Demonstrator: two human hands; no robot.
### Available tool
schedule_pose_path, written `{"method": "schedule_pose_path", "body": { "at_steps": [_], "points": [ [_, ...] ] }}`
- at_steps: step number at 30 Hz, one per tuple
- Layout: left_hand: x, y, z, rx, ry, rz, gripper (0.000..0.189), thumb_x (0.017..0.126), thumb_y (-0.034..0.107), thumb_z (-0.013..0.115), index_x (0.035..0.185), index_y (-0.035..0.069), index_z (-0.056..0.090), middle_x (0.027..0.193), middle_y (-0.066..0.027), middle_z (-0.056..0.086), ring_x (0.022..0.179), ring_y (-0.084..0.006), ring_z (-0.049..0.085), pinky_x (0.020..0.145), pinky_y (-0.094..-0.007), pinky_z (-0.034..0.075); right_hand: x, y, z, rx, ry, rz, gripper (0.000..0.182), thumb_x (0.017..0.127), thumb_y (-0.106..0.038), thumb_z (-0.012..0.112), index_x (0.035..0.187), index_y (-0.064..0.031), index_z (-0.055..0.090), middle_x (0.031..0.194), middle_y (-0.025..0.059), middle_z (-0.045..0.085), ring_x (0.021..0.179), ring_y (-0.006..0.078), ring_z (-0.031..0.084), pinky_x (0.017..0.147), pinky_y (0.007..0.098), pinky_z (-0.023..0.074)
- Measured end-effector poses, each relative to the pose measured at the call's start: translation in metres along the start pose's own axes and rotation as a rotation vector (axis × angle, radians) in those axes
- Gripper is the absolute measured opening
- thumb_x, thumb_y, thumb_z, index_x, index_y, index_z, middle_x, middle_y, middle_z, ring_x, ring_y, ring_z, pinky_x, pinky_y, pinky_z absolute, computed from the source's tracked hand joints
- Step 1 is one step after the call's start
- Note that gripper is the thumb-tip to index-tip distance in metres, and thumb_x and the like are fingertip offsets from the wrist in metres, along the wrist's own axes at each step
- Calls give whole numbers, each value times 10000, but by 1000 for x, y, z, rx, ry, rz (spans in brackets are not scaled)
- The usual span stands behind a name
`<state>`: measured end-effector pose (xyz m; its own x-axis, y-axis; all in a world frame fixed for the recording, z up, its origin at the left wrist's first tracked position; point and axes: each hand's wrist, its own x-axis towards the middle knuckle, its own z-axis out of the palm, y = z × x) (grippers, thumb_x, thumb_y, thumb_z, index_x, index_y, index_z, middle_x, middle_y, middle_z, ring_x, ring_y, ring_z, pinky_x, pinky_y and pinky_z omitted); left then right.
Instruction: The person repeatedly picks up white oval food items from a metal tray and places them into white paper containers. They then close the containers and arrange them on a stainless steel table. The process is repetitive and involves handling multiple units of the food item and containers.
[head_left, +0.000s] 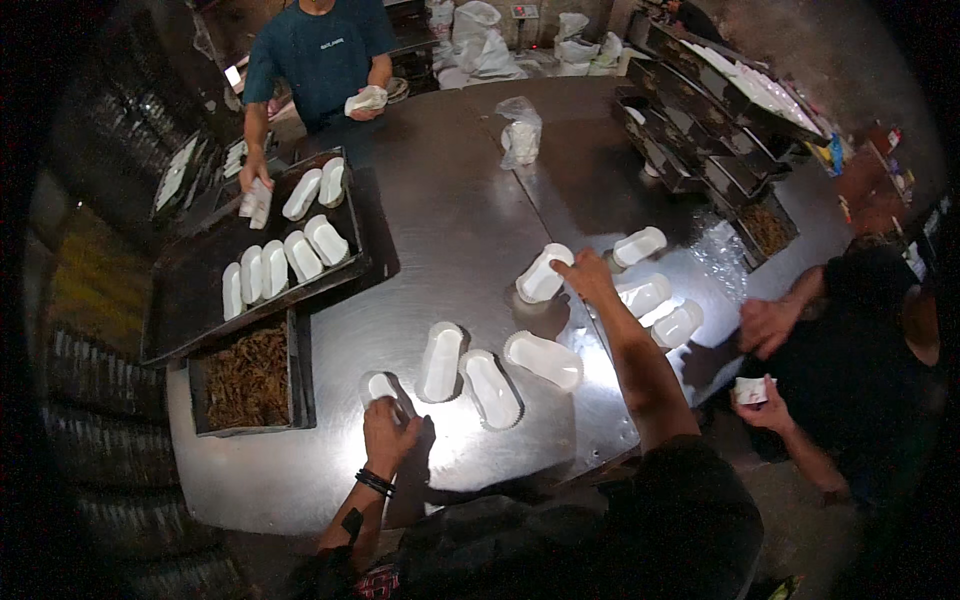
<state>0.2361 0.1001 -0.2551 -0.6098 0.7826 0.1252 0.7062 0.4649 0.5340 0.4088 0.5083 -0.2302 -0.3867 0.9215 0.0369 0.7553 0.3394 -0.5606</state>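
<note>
On the left of the metal table, my left hand (388, 436) grips the near end of a white oval paper baking cup (381, 385), whose lower part it hides. Farther off, toward the middle, my right hand (589, 277) pinches the right edge of another white paper cup (545, 274), with the thumb over its rim. Between my hands lie an upright-angled cup (440, 362), a second one (491, 390) touching or close beside it, and a third cup (544, 360) turned sideways. Beyond my right forearm are more cups (640, 246), partly in glare.
A dark metal tray (180, 277) with several paper cups sits at left, over a box of brown shredded filling (247, 382). A co-worker (322, 64) stands across the table; another (847, 360) is close at right. A plastic bag (520, 135) and stacked tins (690, 135) stand farther back.
</note>
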Motion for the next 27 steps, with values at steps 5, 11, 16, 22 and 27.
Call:
{"method": "schedule_pose_path", "body": {
  "at_steps": [5,11,16,22,27],
  "points": [
    [16,0,-9,179,-262,-103,165,642,163,623,698,16,574,710,-195,576,739,-364,578,665,-452,488,18,10,55,-66,-19,-85,501,748,-102,578,1206,-22,391,923,257,615,920,413,600,782,493,474],
    [86,11,-13,64,-36,124,128,671,71,574,766,-10,547,803,-188,537,730,-384,564,654,-443,487,3,27,5,-188,-216,-476,490,716,17,501,1191,-85,440,840,271,616,852,423,606,729,503,482],
    [102,20,17,91,-142,173,224,746,174,567,791,-45,566,789,-224,582,720,-378,583,640,-431,482,-48,34,-14,-43,-404,-518,478,696,-94,634,1150,-51,491,1015,213,602,976,381,566,836,443,456],
    [86,47,-1,80,-350,-33,400,769,368,625,816,-24,557,757,-223,616,698,-378,613,640,-437,503,-115,14,-8,72,-296,-642,621,680,-225,699,1201,-7,438,1121,214,533,1063,388,505,923,437,407],
    [70,36,25,113,-258,138,367,774,321,626,880,-24,558,750,-217,624,694,-380,623,644,-457,505,-144,13,-2,-42,-283,-602,593,701,-157,626,1230,-13,400,1118,230,528,1066,400,491,911,459,409]
  ]
}}
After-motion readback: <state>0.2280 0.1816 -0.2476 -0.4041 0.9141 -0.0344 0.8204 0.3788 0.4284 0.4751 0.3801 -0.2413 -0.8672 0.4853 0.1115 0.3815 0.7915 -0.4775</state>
